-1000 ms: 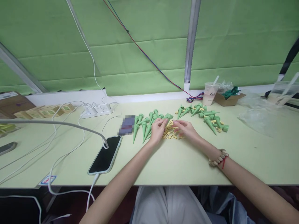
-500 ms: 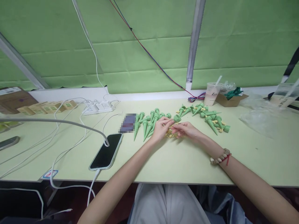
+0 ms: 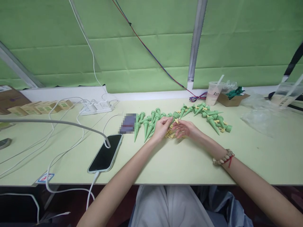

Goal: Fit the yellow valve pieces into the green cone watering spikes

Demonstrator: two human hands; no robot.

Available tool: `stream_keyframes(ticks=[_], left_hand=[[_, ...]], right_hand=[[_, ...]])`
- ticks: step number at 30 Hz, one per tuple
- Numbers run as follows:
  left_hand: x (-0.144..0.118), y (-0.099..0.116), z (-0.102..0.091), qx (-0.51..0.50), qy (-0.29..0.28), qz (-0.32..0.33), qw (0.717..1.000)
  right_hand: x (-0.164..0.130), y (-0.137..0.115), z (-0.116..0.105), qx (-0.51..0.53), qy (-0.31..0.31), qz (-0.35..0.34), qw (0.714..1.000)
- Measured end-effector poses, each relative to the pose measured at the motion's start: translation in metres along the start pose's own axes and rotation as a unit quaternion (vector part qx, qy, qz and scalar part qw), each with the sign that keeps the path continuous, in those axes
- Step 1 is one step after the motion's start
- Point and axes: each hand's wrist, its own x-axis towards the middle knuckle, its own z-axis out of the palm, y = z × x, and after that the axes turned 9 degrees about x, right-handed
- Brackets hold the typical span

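Currently, left hand pinches a green capped spike, long axis seven-to-one o'clock, cap uppermost. Right hand's grip closed on a yellow T-shaped fitting, just beside cap, five o'clock; contact unclear. Loose yellow fittings below, on bench.

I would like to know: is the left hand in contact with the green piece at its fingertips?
Touching. The head view shows the left hand gripping the green piece, whose wide end sticks out past the fingers.
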Motion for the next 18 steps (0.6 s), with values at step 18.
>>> stream_keyframes(ticks=[18], left_hand=[[0.002,-0.009,0.003,0.156,0.083,0.033,0.984]], right_hand=[[-0.004,0.003,0.004,-0.103,0.167,-0.114,0.974]])
